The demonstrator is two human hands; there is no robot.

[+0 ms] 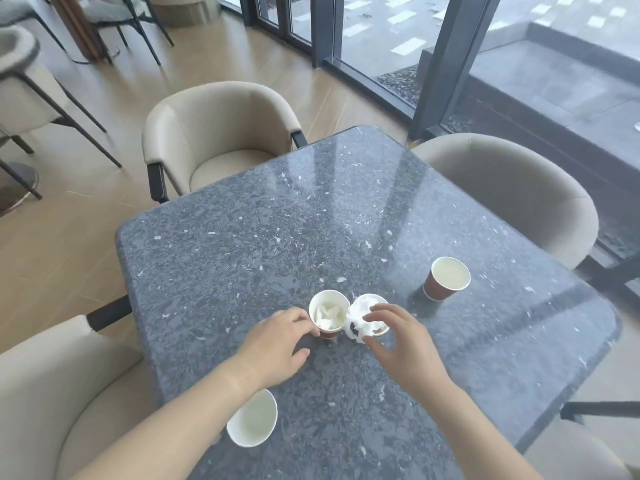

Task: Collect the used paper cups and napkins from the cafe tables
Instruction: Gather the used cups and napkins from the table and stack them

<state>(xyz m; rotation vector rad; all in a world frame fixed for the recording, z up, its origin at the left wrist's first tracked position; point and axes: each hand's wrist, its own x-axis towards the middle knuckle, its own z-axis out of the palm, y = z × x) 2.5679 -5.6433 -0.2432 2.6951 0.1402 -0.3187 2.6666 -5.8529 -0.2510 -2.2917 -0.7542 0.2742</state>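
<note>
Two paper cups stand side by side near the middle of the dark stone table (pixel 242 258). The left cup (pixel 329 315) holds a crumpled napkin, and my left hand (pixel 277 344) touches its side with the fingertips. The right cup (pixel 372 315) has a white napkin (pixel 356 329) stuffed in and hanging over its rim; my right hand (pixel 398 341) pinches that napkin. A third, red-brown cup (pixel 446 278) stands empty to the right. A fourth empty cup (pixel 252 419) sits near the table's front edge, partly under my left forearm.
Beige armchairs surround the table: one at the far left (pixel 214 133), one at the right (pixel 519 188), one at the near left (pixel 52 393). Glass doors with dark frames (pixel 446 64) rise beyond. More chairs stand at the upper left on the wooden floor.
</note>
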